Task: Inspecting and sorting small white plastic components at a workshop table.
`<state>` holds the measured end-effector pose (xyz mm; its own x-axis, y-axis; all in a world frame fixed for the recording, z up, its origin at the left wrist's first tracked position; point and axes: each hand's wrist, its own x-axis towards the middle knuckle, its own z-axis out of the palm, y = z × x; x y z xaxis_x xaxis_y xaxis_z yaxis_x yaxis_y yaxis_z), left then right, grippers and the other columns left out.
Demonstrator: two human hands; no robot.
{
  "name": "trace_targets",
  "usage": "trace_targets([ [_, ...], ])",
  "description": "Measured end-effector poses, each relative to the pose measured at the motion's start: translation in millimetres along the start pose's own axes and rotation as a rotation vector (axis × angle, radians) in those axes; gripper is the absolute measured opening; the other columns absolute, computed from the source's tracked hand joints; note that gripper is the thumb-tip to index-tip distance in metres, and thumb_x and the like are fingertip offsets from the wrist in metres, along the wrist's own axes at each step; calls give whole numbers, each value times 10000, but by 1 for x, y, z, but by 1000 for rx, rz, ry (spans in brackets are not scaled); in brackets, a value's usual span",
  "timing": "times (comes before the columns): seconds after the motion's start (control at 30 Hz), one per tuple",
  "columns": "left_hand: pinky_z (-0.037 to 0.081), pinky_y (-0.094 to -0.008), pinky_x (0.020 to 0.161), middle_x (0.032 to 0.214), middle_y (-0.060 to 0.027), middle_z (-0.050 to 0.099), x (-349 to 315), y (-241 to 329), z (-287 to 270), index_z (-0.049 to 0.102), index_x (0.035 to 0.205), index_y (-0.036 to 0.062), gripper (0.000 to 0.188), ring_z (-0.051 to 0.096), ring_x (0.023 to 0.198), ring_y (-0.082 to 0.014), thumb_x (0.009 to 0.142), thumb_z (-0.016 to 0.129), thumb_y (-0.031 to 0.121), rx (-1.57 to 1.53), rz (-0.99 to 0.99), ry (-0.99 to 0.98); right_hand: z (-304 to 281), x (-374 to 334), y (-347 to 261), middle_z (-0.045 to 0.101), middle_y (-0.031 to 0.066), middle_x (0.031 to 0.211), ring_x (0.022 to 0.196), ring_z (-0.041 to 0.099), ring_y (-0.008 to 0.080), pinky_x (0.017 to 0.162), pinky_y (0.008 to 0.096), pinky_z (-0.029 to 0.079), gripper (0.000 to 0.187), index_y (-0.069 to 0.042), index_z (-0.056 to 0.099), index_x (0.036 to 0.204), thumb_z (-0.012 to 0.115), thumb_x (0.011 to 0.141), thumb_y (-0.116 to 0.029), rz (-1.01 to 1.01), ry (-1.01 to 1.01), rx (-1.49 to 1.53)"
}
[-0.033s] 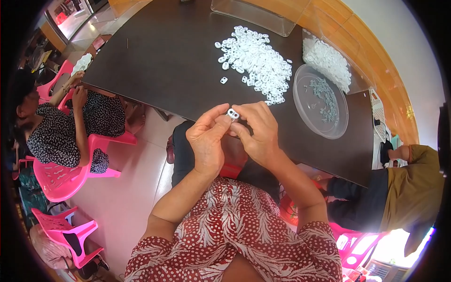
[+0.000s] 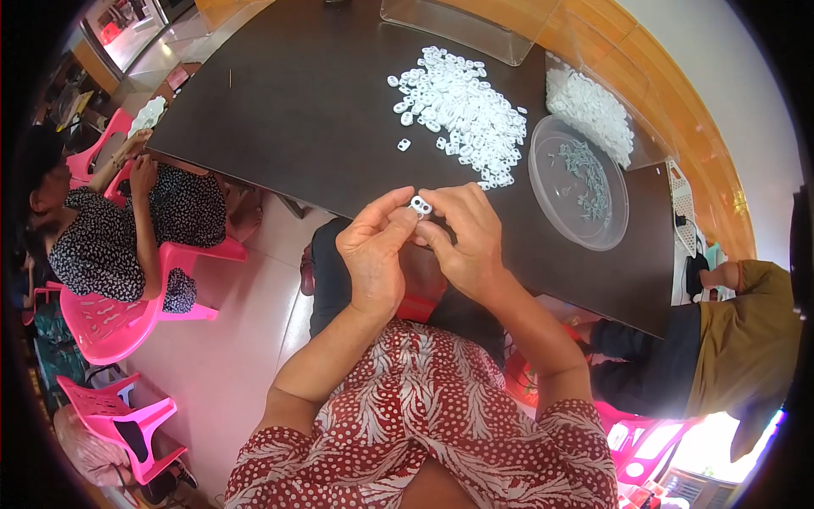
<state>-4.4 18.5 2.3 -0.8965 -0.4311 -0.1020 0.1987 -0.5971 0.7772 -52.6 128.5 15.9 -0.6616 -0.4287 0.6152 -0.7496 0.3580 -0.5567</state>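
Evidently 1 small piece is being worked between the fingertips: the left hand (image 2: 373, 267) and the right hand (image 2: 466, 246) pinch the white piece (image 2: 420, 204) from either side, just off the near edge of the worktop (image 2: 297, 110). What sits beneath it, between the fingers, is too hidden to tell. Handling it seems to call for a light, steady pinch and careful lining-up.

The piece is rounded and glossy, probably moulded plastic, with 2 dark holes side by side. Beyond, toward the worktop's right edge, a shallow round tub (image 2: 551, 192) of clear plastic holds thin grey-green bits (image 2: 587, 182), scattered like slivers. Left of it spreads a loose heap (image 2: 466, 110) of similar white ovals, with 1 stray piece (image 2: 404, 145) lying apart on the smooth dark surface. Behind the tub, a clear box (image 2: 651, 114) holds more white pieces; a clear tray (image 2: 475, 49) lies along the far edge.
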Motion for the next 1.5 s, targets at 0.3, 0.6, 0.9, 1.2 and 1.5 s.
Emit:
trace_targets([
  [0.3, 474, -214, 620, 819, -76, 629, 3, -1, -5, 601, 1019, -92, 183, 568, 653, -97, 867, 553, -1, 22, -17, -8, 6, -3, 4, 576, 111, 852, 703, 519, 250, 594, 337, 435, 321, 29, 594, 980, 664, 667, 23, -98, 41, -28],
  [0.6, 481, -207, 615, 843, -64, 630, 4, 4, -9, 611, 1058, -56, 204, 575, 657, -87, 878, 547, 15, 87, -22, -92, 7, -7, 4, 578, 107, 852, 704, 517, 253, 597, 339, 437, 324, 30, 593, 1000, 666, 685, 15, -80, 32, -19],
  [0.9, 461, -204, 702, 880, -51, 619, 0, -3, -12, 592, 1096, -54, 234, 554, 739, -83, 893, 562, 57, 95, 100, -183, 12, -13, 3, 580, 112, 852, 716, 524, 257, 604, 338, 442, 314, 32, 592, 1015, 661, 709, 8, -50, 91, 26],
  [1.2, 474, -220, 694, 874, -52, 616, 0, -4, -12, 593, 1117, -49, 256, 558, 745, -94, 880, 582, 47, 61, 116, -213, 17, -15, 2, 595, 122, 876, 708, 531, 258, 592, 336, 446, 291, 38, 581, 1030, 630, 743, 32, -40, 150, 67],
  [1.5, 465, -206, 705, 899, -41, 620, -3, -8, -15, 608, 1084, -39, 233, 553, 775, -84, 877, 600, 69, 99, 152, -188, 19, -21, -3, 597, 125, 874, 706, 536, 249, 595, 329, 447, 326, 42, 577, 1051, 636, 731, 39, 8, 170, 105],
])
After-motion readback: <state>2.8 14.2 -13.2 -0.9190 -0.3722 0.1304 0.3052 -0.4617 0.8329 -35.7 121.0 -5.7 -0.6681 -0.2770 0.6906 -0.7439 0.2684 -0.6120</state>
